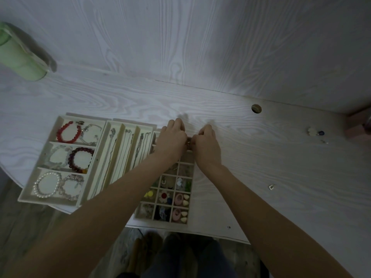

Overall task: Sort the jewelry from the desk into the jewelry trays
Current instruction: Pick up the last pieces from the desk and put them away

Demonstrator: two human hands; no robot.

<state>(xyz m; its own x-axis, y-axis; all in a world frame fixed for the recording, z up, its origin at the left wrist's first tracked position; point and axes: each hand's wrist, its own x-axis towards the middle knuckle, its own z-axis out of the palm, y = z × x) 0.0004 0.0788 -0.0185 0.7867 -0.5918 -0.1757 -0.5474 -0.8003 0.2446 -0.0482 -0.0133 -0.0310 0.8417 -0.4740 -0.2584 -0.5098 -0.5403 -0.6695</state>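
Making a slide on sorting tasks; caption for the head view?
Both hands pinch a small gold piece over the grid tray; bracelets and chains already sorted.

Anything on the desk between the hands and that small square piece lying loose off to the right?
Nothing visible. Bare desk lies between the right hand and the small square piece. Both hands, left hand included, are busy pinching a small item over the grid tray.

Desk: white wood-grain top, curved near edge.
Green cup: far left on the desk, lying tilted in view.
Cable hole: round, in the desk's far right part.
Floor: grey, below the desk's near edge.
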